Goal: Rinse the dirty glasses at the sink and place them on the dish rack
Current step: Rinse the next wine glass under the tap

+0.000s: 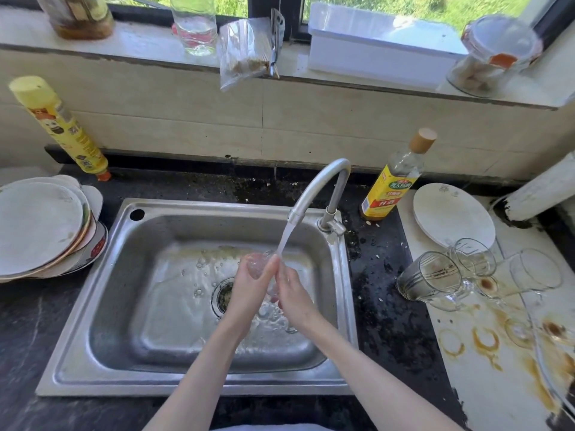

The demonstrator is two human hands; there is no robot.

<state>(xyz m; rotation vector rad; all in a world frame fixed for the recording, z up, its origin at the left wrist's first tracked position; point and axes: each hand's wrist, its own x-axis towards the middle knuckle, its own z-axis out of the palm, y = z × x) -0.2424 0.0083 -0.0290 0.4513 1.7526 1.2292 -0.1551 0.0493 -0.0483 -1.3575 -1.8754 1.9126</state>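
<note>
You hold the clear drinking glass (pixel 259 264) over the middle of the stainless steel sink (pixel 199 306), tilted mouth-up into the tap stream, your left hand (pixel 249 290) wrapped round it and right hand (pixel 294 293) pressed alongside; the stained glasses (pixel 435 278) lie well apart beyond the sink's right rim.

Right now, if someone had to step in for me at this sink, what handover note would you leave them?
Left hand: grips a clear glass under the running tap, over the sink.
Right hand: fingers on the same glass, holding or rubbing it.
Dirty glasses: several lie on their sides on the stained white board right of the sink.
Done: one glass is mid-rinse; no rinsed glass is visibly set down yet.
Left: finish this glass, rack it, then rinse the others. The dish rack is not clearly in view.
</note>
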